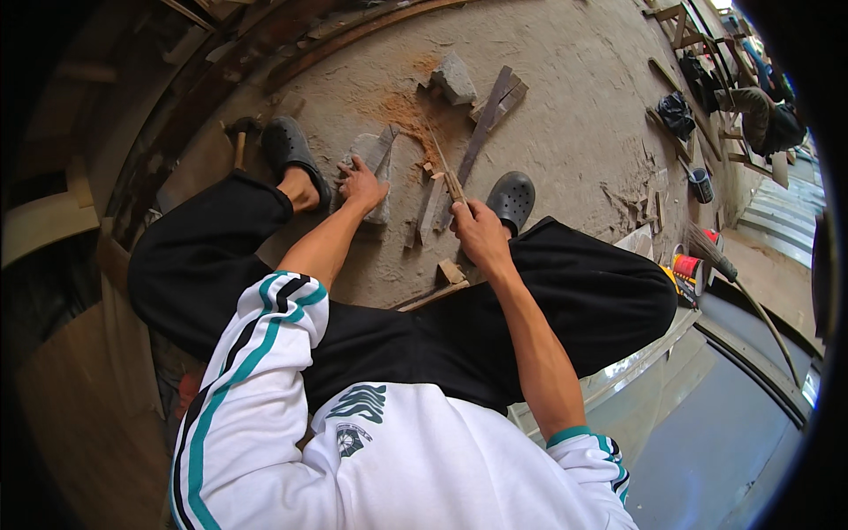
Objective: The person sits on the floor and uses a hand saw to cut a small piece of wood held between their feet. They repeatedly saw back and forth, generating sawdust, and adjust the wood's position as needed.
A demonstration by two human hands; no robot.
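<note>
My left hand point(360, 187) presses down with bent fingers on a short grey-brown piece of wood point(381, 152). That wood lies on a pale, rough block point(378, 212) beside my left shoe. In my right hand point(481, 233) is the wooden handle of a thin-bladed tool point(454, 187), its narrow blade pointing away from me and seen almost edge-on. The blade is to the right of the wood, apart from it. Orange-brown sawdust point(408, 113) is spread on the ground just beyond.
Past the sawdust stands a grey concrete chunk point(454, 79), with a long dark wood strip point(488, 124) beside it. Wood offcuts point(431, 205) lie between my feet. A hammer point(240, 141) is near my left shoe. At right are a brush point(709, 249), cans point(700, 185) and another person point(761, 119).
</note>
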